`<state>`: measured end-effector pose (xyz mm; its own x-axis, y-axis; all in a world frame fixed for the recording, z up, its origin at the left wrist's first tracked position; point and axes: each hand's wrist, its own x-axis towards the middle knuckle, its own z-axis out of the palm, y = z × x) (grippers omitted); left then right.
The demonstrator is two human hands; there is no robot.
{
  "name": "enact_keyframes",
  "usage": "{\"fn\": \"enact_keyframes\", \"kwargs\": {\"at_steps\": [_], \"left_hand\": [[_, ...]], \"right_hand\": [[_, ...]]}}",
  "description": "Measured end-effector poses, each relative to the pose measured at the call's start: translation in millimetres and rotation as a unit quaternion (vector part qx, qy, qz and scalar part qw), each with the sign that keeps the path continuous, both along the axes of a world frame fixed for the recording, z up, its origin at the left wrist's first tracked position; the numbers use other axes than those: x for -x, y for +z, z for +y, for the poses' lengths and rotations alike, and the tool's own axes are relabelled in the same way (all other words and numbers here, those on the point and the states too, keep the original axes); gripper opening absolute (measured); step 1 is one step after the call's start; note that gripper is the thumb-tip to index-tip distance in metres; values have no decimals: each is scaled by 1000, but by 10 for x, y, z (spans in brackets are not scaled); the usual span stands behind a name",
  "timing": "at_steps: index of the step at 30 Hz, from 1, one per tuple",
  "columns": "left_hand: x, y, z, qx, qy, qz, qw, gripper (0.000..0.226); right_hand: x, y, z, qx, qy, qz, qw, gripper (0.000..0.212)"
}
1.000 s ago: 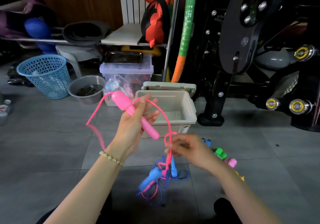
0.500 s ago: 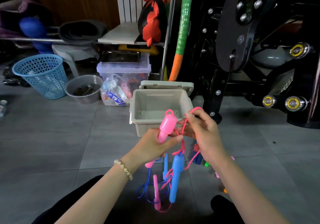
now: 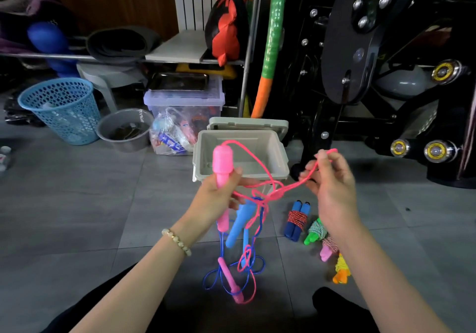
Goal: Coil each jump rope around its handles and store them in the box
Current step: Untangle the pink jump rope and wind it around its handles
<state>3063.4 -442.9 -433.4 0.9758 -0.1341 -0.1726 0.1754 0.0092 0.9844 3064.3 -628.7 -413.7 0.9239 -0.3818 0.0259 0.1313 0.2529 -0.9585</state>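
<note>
My left hand (image 3: 219,193) grips a pink jump-rope handle (image 3: 222,165) upright in front of the open grey box (image 3: 279,152). My right hand (image 3: 332,180) pinches the pink cord (image 3: 288,186) and holds it out to the right. The cord is knotted between my hands. Below them, the second pink handle (image 3: 229,278) lies on the floor, tangled with a blue jump rope (image 3: 238,224). Coiled ropes lie to the right: one with blue handles (image 3: 297,220), one green (image 3: 315,232), one pink (image 3: 327,249) and one orange-yellow (image 3: 341,272).
The box's lid (image 3: 247,124) leans behind it. A clear storage bin (image 3: 184,98), a grey bowl (image 3: 123,133) and a blue mesh basket (image 3: 60,108) stand at the back left. A black exercise machine (image 3: 373,75) fills the right side. My knees show at the bottom.
My right hand has moved away from the left hand to the right, drawing the pink cord out. The pink handle in my left hand now stands more upright.
</note>
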Motion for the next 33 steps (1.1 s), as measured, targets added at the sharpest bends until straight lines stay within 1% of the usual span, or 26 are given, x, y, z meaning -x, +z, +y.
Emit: {"fn": "enact_keyframes", "kwargs": {"at_steps": [3,6,8,10,12,13,15,16,17,18,20,23,24,25,27,28,30,32,33], "left_hand": [[-52,-14,86,-39,66,0,997,36],[-88,-67,134,-125,115,-38,985,46],[-102,-131,153,-180,104,-73,975,42],[-122,-224,159,-203,83,-83,972,35],[-104,-241,116,-219,59,-82,970,31],[-82,-228,83,-203,36,-81,975,25],[-28,-177,-3,-100,-39,-50,993,17],[19,-158,-55,-47,-83,-23,995,17],[56,-166,-97,-15,-121,-6,993,17],[94,-171,-142,-5,-145,-1,989,18],[145,-213,-204,-26,-162,-13,986,22],[198,-220,-260,-29,-154,-29,987,6],[200,-204,-267,-26,-149,-27,988,4],[204,-178,-279,-17,-141,-22,990,6],[182,-135,-276,22,-94,-12,995,9],[160,-108,-263,44,-64,-9,997,10],[107,-64,-208,95,-18,4,995,10],[62,-45,-144,142,10,19,990,7],[47,-43,-116,152,21,22,988,7]], "right_hand": [[-25,12,-112,24,-25,0,999,20],[-42,8,-132,45,-19,1,999,20],[-33,-6,-93,60,22,13,998,18],[2,-22,1,62,91,29,993,16],[40,-23,102,41,152,41,987,15],[53,-22,143,24,171,44,984,15],[63,-12,194,-16,190,41,981,15],[63,-3,209,-36,193,37,980,15],[63,10,217,-58,194,33,979,15],[61,18,223,-80,190,28,978,16],[61,27,225,-113,178,20,977,18],[55,-11,227,-134,169,22,976,16],[50,-39,227,-122,172,22,977,14],[47,-63,227,-89,173,22,981,14],[47,-112,215,32,173,27,984,26],[52,-134,207,80,185,34,979,31],[91,-156,207,115,258,59,957,38],[148,-161,223,158,333,79,926,38],[167,-165,228,185,348,80,916,36]]}}
